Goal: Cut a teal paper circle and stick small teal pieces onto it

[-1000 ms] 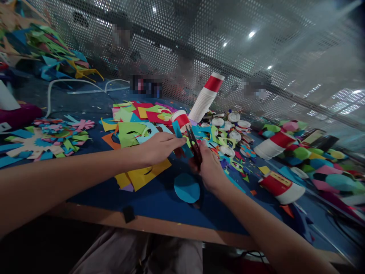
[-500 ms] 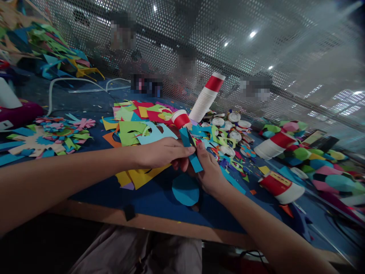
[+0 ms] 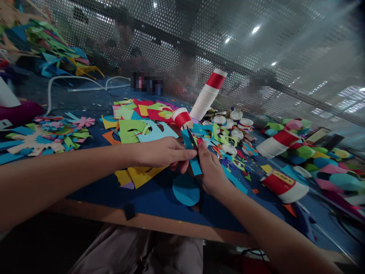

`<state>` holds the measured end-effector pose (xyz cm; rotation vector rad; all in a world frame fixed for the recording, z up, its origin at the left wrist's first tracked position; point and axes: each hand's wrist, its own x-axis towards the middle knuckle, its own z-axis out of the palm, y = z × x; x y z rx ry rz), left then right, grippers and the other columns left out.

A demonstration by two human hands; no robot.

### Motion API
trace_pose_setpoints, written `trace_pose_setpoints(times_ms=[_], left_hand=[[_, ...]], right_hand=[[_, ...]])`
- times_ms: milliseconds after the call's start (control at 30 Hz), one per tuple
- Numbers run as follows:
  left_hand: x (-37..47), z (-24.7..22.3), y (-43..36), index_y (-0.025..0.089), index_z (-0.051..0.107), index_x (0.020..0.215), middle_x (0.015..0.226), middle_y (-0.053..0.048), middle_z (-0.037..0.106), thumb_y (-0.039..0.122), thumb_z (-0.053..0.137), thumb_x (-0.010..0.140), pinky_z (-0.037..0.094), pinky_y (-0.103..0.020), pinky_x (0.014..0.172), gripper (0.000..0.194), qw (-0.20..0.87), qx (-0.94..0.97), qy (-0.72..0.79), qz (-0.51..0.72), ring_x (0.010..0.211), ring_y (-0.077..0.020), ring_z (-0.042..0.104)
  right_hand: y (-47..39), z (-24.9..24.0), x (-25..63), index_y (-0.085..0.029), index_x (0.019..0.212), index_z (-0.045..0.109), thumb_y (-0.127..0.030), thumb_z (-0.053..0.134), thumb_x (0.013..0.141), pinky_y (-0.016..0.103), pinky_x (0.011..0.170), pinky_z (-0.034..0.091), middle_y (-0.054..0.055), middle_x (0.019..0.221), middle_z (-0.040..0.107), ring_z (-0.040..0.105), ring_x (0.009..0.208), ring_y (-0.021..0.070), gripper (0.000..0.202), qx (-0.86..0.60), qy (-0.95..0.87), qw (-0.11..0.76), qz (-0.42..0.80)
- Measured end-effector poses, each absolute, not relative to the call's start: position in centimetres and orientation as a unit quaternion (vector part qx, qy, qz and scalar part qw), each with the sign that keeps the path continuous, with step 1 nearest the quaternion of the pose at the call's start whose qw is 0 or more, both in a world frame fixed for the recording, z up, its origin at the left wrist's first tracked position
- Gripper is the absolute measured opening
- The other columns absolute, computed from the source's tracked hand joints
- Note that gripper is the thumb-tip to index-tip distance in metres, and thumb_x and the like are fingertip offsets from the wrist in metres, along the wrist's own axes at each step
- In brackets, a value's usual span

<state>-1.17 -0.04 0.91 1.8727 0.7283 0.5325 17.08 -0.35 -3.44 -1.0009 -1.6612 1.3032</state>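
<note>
My left hand (image 3: 173, 155) pinches a blue paper strip (image 3: 195, 166) between thumb and fingers over the table. My right hand (image 3: 212, 167) is closed around a pair of scissors (image 3: 193, 140); dark blades lie along the strip, and the handles are hidden in the hand. Just below the hands, a round blue paper disc (image 3: 186, 190) lies near the table's front edge. Behind the strip sits a small red and white paper cup (image 3: 181, 117), tilted.
A leaning stack of paper cups (image 3: 208, 95) rises behind the scraps. Coloured paper sheets (image 3: 131, 131) lie to the left, with paper flowers (image 3: 54, 133) farther left. On the right are another cup stack (image 3: 276, 144), a tipped cup (image 3: 285, 186) and coloured paper shapes (image 3: 322, 163).
Both hands keep their hold on the strip and the scissors, with only a very slight shift. The view has tilted a little.
</note>
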Motion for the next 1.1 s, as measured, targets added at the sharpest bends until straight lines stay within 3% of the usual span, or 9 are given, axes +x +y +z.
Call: trace_pose_setpoints(times_ms=[233, 500, 833, 933, 1033, 1100], left_hand=[[-1.1, 0.9, 0.0, 0.016, 0.062, 0.058, 0.051, 0.002, 0.051, 0.061, 0.052, 0.087, 0.036, -0.025, 0.056, 0.055, 0.507, 0.777, 0.307, 0.213, 0.051, -0.0105, 0.044], [-1.1, 0.9, -0.1, 0.017, 0.062, 0.055, 0.05, 0.002, 0.051, 0.063, 0.054, 0.084, 0.037, -0.024, 0.058, 0.055, 0.523, 0.763, 0.314, 0.213, 0.051, -0.0106, 0.043], [-1.3, 0.8, -0.1, 0.016, 0.066, 0.058, 0.055, 0.0, 0.055, 0.062, 0.055, 0.084, 0.034, -0.024, 0.054, 0.054, 0.518, 0.767, 0.325, 0.197, 0.055, -0.0111, 0.047], [-1.8, 0.8, 0.1, 0.015, 0.063, 0.054, 0.051, 0.002, 0.048, 0.059, 0.06, 0.082, 0.029, -0.024, 0.051, 0.052, 0.472, 0.778, 0.359, 0.208, 0.052, -0.01, 0.042], [-2.3, 1.1, 0.6, 0.016, 0.061, 0.054, 0.05, 0.003, 0.044, 0.054, 0.066, 0.078, 0.025, -0.025, 0.048, 0.045, 0.435, 0.774, 0.4, 0.226, 0.048, -0.009, 0.035], [-2.5, 1.4, 0.9, 0.017, 0.06, 0.056, 0.052, 0.004, 0.043, 0.052, 0.068, 0.075, 0.024, -0.025, 0.047, 0.041, 0.419, 0.763, 0.431, 0.237, 0.048, -0.0087, 0.033]], right_hand=[[-0.6, -3.5, 17.1, -0.019, 0.062, 0.064, -0.079, 0.035, 0.091, 0.025, 0.038, 0.026, 0.001, 0.047, 0.045, 0.039, 0.042, 0.0124, 0.072, -0.393, -0.658, 0.39, 0.51], [-0.7, -3.3, 16.8, -0.022, 0.059, 0.048, -0.084, 0.045, 0.082, 0.025, 0.037, 0.027, -0.003, 0.043, 0.039, 0.039, 0.039, 0.013, 0.066, -0.44, -0.631, 0.407, 0.493], [0.2, -2.9, 17.3, -0.022, 0.067, 0.052, -0.085, 0.032, 0.086, 0.028, 0.039, 0.029, -0.001, 0.05, 0.044, 0.04, 0.041, 0.0143, 0.068, -0.448, -0.643, 0.436, 0.442], [1.4, -1.6, 18.8, -0.021, 0.067, 0.052, -0.081, 0.032, 0.089, 0.028, 0.045, 0.029, 0.0, 0.052, 0.047, 0.042, 0.045, 0.0146, 0.067, -0.478, -0.722, 0.405, 0.294], [3.2, -1.5, 20.7, -0.021, 0.064, 0.05, -0.07, 0.032, 0.095, 0.03, 0.051, 0.025, 0.002, 0.054, 0.049, 0.046, 0.053, 0.018, 0.061, -0.527, -0.799, 0.283, 0.06], [4.4, -1.9, 21.6, -0.02, 0.063, 0.051, -0.056, 0.038, 0.099, 0.031, 0.055, 0.028, 0.005, 0.062, 0.054, 0.051, 0.061, 0.0208, 0.052, -0.55, -0.815, 0.181, -0.028]])
